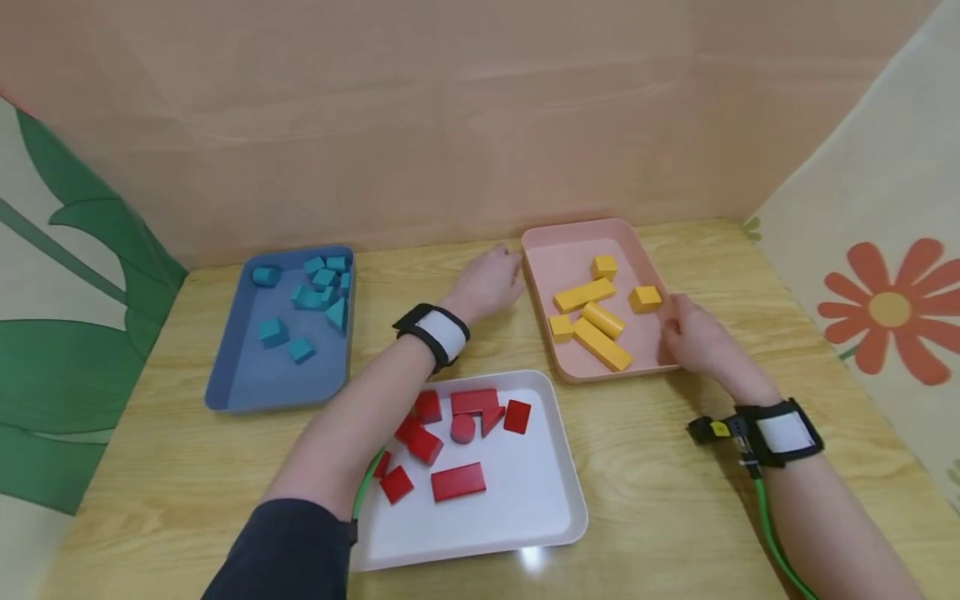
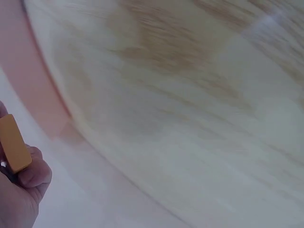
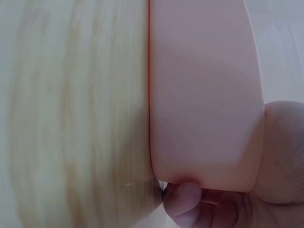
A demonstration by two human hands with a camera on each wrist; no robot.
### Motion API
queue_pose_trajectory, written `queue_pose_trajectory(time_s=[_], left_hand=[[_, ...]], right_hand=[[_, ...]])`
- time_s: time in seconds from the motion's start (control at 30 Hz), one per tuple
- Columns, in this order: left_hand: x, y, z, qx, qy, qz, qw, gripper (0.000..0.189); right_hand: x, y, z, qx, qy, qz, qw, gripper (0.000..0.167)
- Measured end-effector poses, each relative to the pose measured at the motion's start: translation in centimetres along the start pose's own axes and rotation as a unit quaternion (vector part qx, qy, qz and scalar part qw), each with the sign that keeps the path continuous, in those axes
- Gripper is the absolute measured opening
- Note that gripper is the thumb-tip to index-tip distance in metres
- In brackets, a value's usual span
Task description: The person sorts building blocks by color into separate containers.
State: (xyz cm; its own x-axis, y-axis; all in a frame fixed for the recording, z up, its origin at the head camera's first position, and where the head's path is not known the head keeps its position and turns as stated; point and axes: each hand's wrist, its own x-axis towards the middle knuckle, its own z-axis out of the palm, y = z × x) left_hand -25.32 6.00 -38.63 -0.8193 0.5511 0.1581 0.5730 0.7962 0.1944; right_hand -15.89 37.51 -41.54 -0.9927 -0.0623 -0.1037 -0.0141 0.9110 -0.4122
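Observation:
My left hand [image 1: 486, 283] is just left of the pink tray [image 1: 633, 250]. In the left wrist view its fingers hold a yellow block [image 2: 14, 143], which the back of the hand hides in the head view. My right hand [image 1: 701, 342] grips the tray's near right corner. The right wrist view shows a fingertip [image 3: 184, 197] against the tray's side wall [image 3: 206, 95]. Inside the tray lie yellow cubes [image 1: 645, 299], yellow bars [image 1: 583, 295] and a yellow cylinder [image 1: 603, 319].
At the left is a blue tray [image 1: 225, 367] with several blue blocks [image 1: 273, 332]. A white tray [image 1: 525, 508] of red blocks [image 1: 458, 482] sits in front, partly under my left forearm. The wooden table [image 1: 637, 467] ends at a tan backdrop [image 1: 420, 125].

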Motion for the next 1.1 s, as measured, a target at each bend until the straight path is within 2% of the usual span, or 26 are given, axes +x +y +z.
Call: queue_pose_trajectory(time_s=[0.13, 0.3, 0.47, 0.63, 0.8, 0.9, 1.03, 1.1], left_hand=[[0.0, 1.4, -1.0, 0.002, -0.008, 0.016, 0.9998, 0.010], [0.2, 2.6, -1.5, 0.006, -0.019, 0.037, 0.9991, 0.012], [0.7, 3.6, -1.5, 0.010, -0.044, 0.053, 0.9976, 0.015], [1.7, 4.5, -1.4, 0.005, -0.056, 0.066, 0.9963, 0.016], [2.5, 4.8, -1.0, 0.017, -0.041, 0.063, 0.9970, 0.013], [2.6, 4.9, -0.8, 0.047, -0.030, 0.055, 0.9969, 0.031], [2.2, 4.9, -0.7, 0.073, -0.054, 0.023, 0.9956, 0.068], [2.0, 4.8, -0.7, 0.068, -0.073, 0.007, 0.9950, 0.075]], right_hand=[[-0.1, 0.0, 0.0, 0.003, -0.004, 0.004, 1.0000, 0.048], [0.0, 0.0, 0.0, 0.007, 0.001, 0.001, 1.0000, 0.046], [0.0, -0.1, 0.1, 0.006, 0.002, -0.002, 1.0000, 0.046], [0.1, -0.2, 0.2, 0.006, 0.002, -0.004, 1.0000, 0.046], [0.2, -0.4, 0.4, 0.009, 0.002, -0.009, 0.9999, 0.046], [0.3, -0.4, 0.4, 0.008, -0.003, -0.009, 0.9999, 0.047], [0.5, -0.5, 0.4, 0.004, -0.002, -0.014, 0.9999, 0.048], [0.5, -0.5, 0.4, 0.005, -0.001, -0.015, 0.9999, 0.048]])
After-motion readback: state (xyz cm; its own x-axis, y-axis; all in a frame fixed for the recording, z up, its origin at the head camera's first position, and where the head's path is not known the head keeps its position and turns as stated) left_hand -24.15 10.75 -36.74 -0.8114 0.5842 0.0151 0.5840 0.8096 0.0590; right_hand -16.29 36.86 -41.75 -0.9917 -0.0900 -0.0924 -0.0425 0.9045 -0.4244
